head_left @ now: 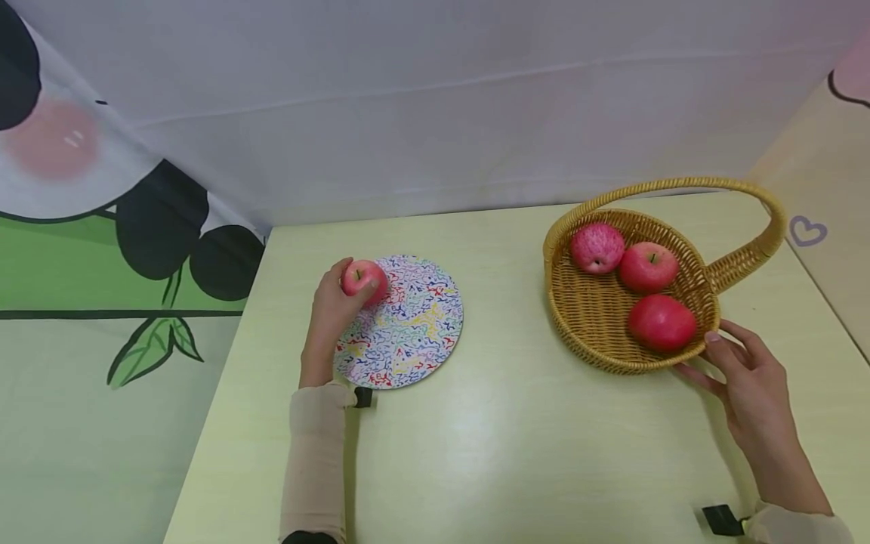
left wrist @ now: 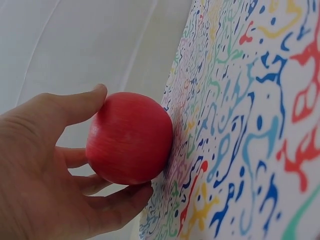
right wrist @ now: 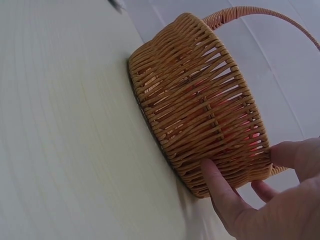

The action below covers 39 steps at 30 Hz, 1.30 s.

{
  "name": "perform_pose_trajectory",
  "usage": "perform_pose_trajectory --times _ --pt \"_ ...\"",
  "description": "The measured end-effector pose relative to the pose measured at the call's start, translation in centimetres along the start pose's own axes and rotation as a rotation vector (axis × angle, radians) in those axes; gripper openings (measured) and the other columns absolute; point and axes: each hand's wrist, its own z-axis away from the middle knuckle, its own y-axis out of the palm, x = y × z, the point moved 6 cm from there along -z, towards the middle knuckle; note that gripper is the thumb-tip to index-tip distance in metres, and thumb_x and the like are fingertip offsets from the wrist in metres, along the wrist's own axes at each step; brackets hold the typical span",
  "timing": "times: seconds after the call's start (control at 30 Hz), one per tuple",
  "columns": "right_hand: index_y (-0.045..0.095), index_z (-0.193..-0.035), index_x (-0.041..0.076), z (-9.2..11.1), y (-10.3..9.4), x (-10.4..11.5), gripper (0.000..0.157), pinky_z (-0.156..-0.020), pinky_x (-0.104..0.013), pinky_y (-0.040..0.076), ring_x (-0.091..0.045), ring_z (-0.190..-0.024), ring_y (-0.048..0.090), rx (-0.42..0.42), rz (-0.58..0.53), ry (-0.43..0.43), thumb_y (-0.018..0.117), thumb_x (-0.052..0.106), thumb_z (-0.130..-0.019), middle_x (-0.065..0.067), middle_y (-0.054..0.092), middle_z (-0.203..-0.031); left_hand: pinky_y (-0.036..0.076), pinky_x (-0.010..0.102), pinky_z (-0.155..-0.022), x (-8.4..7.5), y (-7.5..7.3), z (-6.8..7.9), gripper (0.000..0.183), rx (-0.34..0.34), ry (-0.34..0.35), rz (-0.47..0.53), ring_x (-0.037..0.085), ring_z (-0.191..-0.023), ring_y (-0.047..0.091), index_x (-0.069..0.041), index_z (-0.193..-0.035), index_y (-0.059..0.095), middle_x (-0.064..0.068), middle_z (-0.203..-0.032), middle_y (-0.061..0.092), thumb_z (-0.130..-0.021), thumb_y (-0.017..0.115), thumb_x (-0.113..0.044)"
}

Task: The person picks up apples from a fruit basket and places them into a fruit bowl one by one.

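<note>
My left hand [head_left: 331, 308] holds a red apple [head_left: 365, 278] at the upper left edge of a round white board [head_left: 414, 325] with colourful squiggles. In the left wrist view, thumb and fingers curve round the apple [left wrist: 131, 139], which is right beside the patterned surface [left wrist: 235, 125]; whether it bears its full weight there I cannot tell. My right hand [head_left: 757, 385] grips the near right side of a woven basket [head_left: 591, 332], with the thumb at its rim. A finger lies against the basket's outer wall [right wrist: 200, 110] in the right wrist view.
Inside the basket lie three red apples [head_left: 649, 267]. Its tall handle [head_left: 680, 183] arches over the back and leans right. Both stand on a pale table [head_left: 489, 446]. Behind it hangs a white cloth [head_left: 435, 143], and printed cloth [head_left: 156, 264] covers the left side.
</note>
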Motion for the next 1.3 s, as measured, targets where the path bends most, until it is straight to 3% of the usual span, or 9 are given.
perform_pose_trajectory --times 0.6,0.83,1.03,1.3 --pt "0.044 -0.142 0.008 0.0 -0.1 0.1 0.048 -0.065 -0.036 0.061 -0.009 -0.094 0.074 0.0 0.007 0.003 0.058 0.006 -0.097 0.006 0.072 -0.115 0.047 0.05 -0.107 -0.8 -0.4 0.1 0.076 -0.008 0.018 -0.04 0.037 -0.138 0.045 -0.017 -0.154 0.031 0.015 -0.154 0.04 -0.091 0.069 -0.039" --pt "0.043 -0.143 0.008 0.1 0.0 0.1 0.048 -0.065 -0.035 0.061 -0.008 -0.094 0.074 0.004 0.029 0.003 0.058 0.007 -0.097 0.007 0.071 -0.116 0.052 0.05 -0.102 -1.6 -1.2 0.4 0.074 -0.058 0.046 -0.046 0.035 -0.131 0.05 -0.021 -0.153 0.033 0.014 -0.151 0.043 -0.091 0.069 -0.036" --pt "0.044 -0.143 0.009 0.1 0.0 0.2 0.048 -0.064 -0.035 0.061 -0.008 -0.094 0.074 -0.003 0.035 0.01 0.059 0.008 -0.097 0.008 0.071 -0.116 0.052 0.052 -0.101 -2.4 -1.7 0.6 0.072 -0.109 0.071 -0.043 0.035 -0.133 0.047 -0.025 -0.152 0.036 0.011 -0.151 0.044 -0.09 0.07 -0.038" --pt "0.042 -0.144 0.01 0.0 0.0 0.2 0.05 -0.065 -0.035 0.061 -0.008 -0.094 0.074 0.004 0.028 0.017 0.058 0.008 -0.097 0.008 0.071 -0.116 0.053 0.051 -0.099 -4.3 -1.8 1.4 0.07 -0.115 0.111 -0.052 0.033 -0.134 0.045 -0.025 -0.151 0.038 0.009 -0.15 0.044 -0.09 0.071 -0.032"
